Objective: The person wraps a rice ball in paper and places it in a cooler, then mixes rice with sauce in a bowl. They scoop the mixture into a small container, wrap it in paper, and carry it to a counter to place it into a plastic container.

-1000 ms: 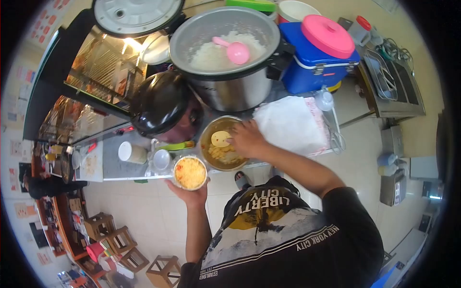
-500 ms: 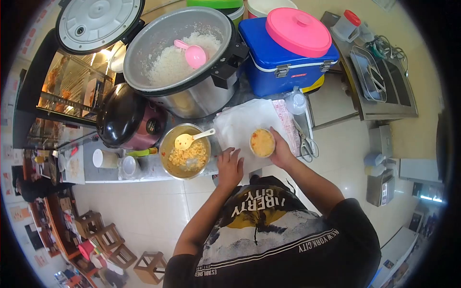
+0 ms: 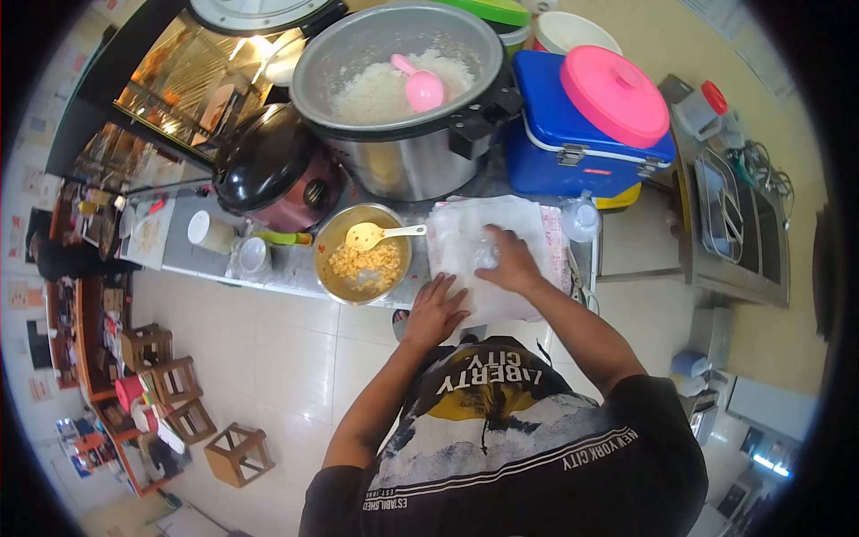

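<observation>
A stack of white paper sheets lies on the counter. My right hand has its fingers curled round a clear, whitish cup, which rests on the top sheet; its contents are hard to make out. My left hand lies on the near left part of the paper, fingers apart and holding nothing. Just left of the paper is a steel bowl of yellow crumbly food, with a cream spoon in it.
Behind stand a large rice pot with a pink scoop on the rice, and a dark cooker. A blue cooler bears a pink lid. Plastic cups sit left; another clear container is right of the paper.
My right hand has moved from the right edge onto the paper with the cup, whose yellow filling no longer shows. My left hand now lies on the paper. The camera view has shifted.
</observation>
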A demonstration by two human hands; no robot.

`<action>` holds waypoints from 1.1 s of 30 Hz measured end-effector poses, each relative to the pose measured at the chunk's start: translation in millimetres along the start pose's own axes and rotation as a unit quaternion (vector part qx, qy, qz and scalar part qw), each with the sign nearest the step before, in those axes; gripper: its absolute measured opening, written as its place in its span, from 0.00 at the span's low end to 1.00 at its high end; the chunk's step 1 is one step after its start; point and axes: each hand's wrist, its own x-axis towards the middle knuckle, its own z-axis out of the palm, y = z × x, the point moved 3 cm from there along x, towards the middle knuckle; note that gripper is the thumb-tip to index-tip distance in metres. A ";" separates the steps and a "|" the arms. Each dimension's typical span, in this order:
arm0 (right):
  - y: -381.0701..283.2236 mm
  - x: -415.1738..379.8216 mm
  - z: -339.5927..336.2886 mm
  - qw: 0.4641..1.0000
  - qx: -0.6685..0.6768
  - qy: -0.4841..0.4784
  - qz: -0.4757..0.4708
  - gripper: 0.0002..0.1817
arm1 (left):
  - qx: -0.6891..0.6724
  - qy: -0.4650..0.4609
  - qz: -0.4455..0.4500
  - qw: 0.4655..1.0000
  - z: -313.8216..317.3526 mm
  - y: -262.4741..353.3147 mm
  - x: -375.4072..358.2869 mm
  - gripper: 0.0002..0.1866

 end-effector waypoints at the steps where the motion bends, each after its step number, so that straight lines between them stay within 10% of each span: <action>1: 7.1 4.4 -3.7 0.998 0.063 0.015 -0.006 0.52 | -0.006 -0.006 0.007 1.000 -2.3 0.1 -2.4 0.21; 5: 2.8 -9.7 -35.8 0.968 0.121 0.219 -0.026 0.53 | -0.035 -0.015 0.009 0.999 -14.4 -0.3 -6.5 0.19; 13: -196.2 23.6 56.8 0.942 0.078 -0.044 -0.324 0.42 | -0.126 -0.066 -0.056 0.988 -5.1 -5.4 -2.0 0.21; 17: -209.2 35.8 99.6 0.947 -0.050 0.053 -0.314 0.43 | 0.015 -0.020 0.005 1.000 2.4 -5.8 -3.3 0.30; 23: -92.7 -24.6 34.4 0.929 0.127 -0.033 -0.345 0.21 | -0.421 0.065 -0.124 0.896 7.1 -14.1 11.0 0.16; 24: -57.1 -36.9 20.0 0.946 0.097 -0.006 -0.308 0.21 | -0.140 0.065 -0.048 0.987 -9.6 -7.1 16.1 0.05; 31: 57.9 -96.5 -29.8 0.984 -0.078 0.105 -0.119 0.12 | -0.241 0.029 -0.179 0.953 -8.7 -9.3 44.5 0.06; 33: 84.9 -91.9 -26.4 0.993 -0.005 0.068 -0.097 0.10 | -0.127 0.016 -0.079 0.989 -27.7 16.6 48.0 0.05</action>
